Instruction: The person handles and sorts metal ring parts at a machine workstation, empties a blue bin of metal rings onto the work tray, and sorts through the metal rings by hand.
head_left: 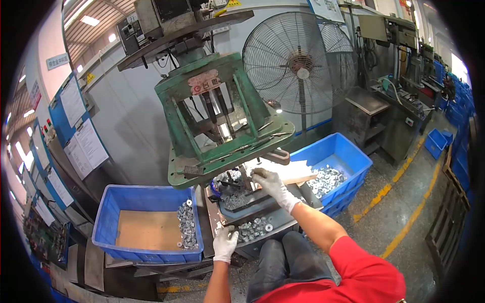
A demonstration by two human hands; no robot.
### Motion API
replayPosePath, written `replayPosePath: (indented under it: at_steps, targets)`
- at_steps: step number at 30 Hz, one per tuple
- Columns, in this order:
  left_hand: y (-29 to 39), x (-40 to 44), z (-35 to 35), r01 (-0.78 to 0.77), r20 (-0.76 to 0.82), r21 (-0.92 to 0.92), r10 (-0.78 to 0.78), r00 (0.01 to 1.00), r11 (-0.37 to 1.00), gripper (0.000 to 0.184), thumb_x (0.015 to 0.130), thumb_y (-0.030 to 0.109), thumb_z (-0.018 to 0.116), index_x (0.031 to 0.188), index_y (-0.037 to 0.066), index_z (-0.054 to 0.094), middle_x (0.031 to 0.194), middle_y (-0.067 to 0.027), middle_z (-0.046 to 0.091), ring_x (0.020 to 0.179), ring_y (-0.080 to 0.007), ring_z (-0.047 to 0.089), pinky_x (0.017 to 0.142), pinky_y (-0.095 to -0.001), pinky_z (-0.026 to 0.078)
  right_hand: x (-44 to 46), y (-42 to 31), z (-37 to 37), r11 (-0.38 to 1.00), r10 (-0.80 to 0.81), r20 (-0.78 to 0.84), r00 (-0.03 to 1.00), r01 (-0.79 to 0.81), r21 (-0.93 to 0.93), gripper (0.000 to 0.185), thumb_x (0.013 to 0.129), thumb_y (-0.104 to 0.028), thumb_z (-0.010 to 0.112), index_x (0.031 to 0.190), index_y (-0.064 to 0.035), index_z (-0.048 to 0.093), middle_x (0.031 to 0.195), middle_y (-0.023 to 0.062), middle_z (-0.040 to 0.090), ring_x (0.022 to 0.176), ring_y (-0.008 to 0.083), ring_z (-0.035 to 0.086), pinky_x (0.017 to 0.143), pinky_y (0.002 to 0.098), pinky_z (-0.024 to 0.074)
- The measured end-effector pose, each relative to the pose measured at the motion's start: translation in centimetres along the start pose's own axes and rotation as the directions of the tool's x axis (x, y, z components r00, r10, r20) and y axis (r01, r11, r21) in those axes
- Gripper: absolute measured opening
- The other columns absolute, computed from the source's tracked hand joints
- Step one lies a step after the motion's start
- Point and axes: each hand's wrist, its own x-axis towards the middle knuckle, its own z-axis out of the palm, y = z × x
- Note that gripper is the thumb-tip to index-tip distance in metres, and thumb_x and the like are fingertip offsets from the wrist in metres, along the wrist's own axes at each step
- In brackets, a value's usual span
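My right hand, in a white glove, reaches into the tooling under the green press. Its fingers are closed beside the upright metal tool, and what they hold is hidden. Lower down, my left hand, also gloved, is at the left end of a pile of small round metal parts on the machine's front ledge. Its fingers are curled together, seemingly around one small metal part. Dark metal scraps lie on the die bed between the hands.
A blue bin on the left holds cardboard and round metal parts. Another blue bin with similar parts stands to the right. Behind it is a large caged fan. Clipboards hang at left; yellow lines mark the floor.
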Motion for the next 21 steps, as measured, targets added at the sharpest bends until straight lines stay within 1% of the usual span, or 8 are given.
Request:
replayPosePath:
  at_steps: [3,8,10,11,16,18,20,21]
  targets:
    - [-1.3,-0.4,0.3,0.006,0.174,-0.017,-0.003,0.985,1.000,0.043,0.083,0.024,0.075,0.122,0.010,0.065,0.104,-0.0139,0.072,0.101,-0.0296,0.068,0.090,-0.0401,0.053,1.2,0.5,0.8,1.000,0.000,0.097,0.995,0.003,-0.030,0.039,0.097,-0.031,0.061,0.122,-0.0024,0.066,0.116,0.0188,0.070,0.106,0.0290,0.068,0.093,0.0352,0.0504]
    - [-2.5,1.0,1.5,0.013,0.300,-0.028,-0.004,0.954,1.000,0.028,0.082,0.019,0.075,0.106,0.005,0.070,0.100,-0.0160,0.071,0.093,-0.0291,0.070,0.083,-0.0389,0.055,6.7,5.7,1.3,0.886,-0.251,0.180,0.951,0.301,-0.353,0.038,0.096,-0.036,0.059,0.120,-0.0075,0.068,0.109,0.0183,0.072,0.092,0.0339,0.070,0.085,0.0408,0.0531]
    - [-2.6,0.8,2.0,-0.029,0.255,0.015,0.024,0.967,0.999,0.023,0.082,0.019,0.074,0.102,0.007,0.072,0.101,-0.0161,0.071,0.096,-0.0321,0.069,0.085,-0.0393,0.055,6.7,2.4,1.3,0.911,-0.007,0.128,0.992,0.059,-0.409,0.039,0.097,-0.039,0.057,0.118,-0.0092,0.068,0.107,0.0196,0.071,0.094,0.0363,0.069,0.086,0.0408,0.0530]
    - [-1.7,0.8,1.4,0.110,0.296,-0.039,-0.093,0.951,0.993,0.022,0.081,0.017,0.074,0.101,0.007,0.072,0.101,-0.0158,0.071,0.097,-0.0328,0.068,0.087,-0.0395,0.054,5.9,0.6,1.1,0.915,0.055,0.105,0.993,-0.008,-0.403,0.039,0.097,-0.041,0.057,0.118,-0.0096,0.068,0.106,0.0201,0.071,0.095,0.0371,0.068,0.086,0.0408,0.0530]
    - [-3.1,0.9,2.0,-0.021,0.317,-0.038,0.032,0.948,0.999,0.022,0.081,0.015,0.069,0.101,0.006,0.072,0.098,-0.0153,0.070,0.097,-0.0320,0.067,0.087,-0.0396,0.053,0.9,1.8,0.2,0.939,-0.170,0.000,0.985,0.162,-0.302,0.028,0.096,-0.030,0.060,0.110,-0.0078,0.070,0.100,0.0176,0.072,0.093,0.0325,0.070,0.078,0.0378,0.0539]
    - [-3.4,1.0,1.8,-0.020,0.331,-0.040,0.032,0.943,0.999,0.023,0.081,0.013,0.066,0.102,0.006,0.072,0.097,-0.0149,0.070,0.096,-0.0312,0.067,0.087,-0.0388,0.053,-2.0,4.2,-0.7,0.834,-0.245,0.269,0.932,0.344,-0.432,0.025,0.093,-0.027,0.063,0.107,-0.0068,0.070,0.099,0.0181,0.072,0.090,0.0332,0.070,0.077,0.0387,0.0544]
    - [-3.8,1.3,2.1,-0.001,0.366,-0.042,0.017,0.931,0.999,0.025,0.080,0.012,0.064,0.103,0.005,0.072,0.096,-0.0143,0.069,0.094,-0.0299,0.067,0.087,-0.0378,0.053,-4.6,4.6,-1.8,0.705,-0.073,0.681,0.729,0.521,-0.482,0.029,0.090,-0.027,0.066,0.112,-0.0075,0.069,0.098,0.0178,0.072,0.089,0.0343,0.071,0.077,0.0406,0.0549]
    - [-2.9,1.5,1.3,-0.028,0.398,-0.053,0.047,0.916,0.998,0.029,0.077,0.014,0.065,0.104,0.005,0.072,0.095,-0.0129,0.069,0.091,-0.0278,0.067,0.085,-0.0363,0.053,-6.3,4.3,-2.2,0.715,-0.019,0.687,0.727,0.489,-0.499,0.032,0.090,-0.029,0.067,0.115,-0.0085,0.068,0.097,0.0173,0.071,0.088,0.0347,0.070,0.077,0.0421,0.0549]
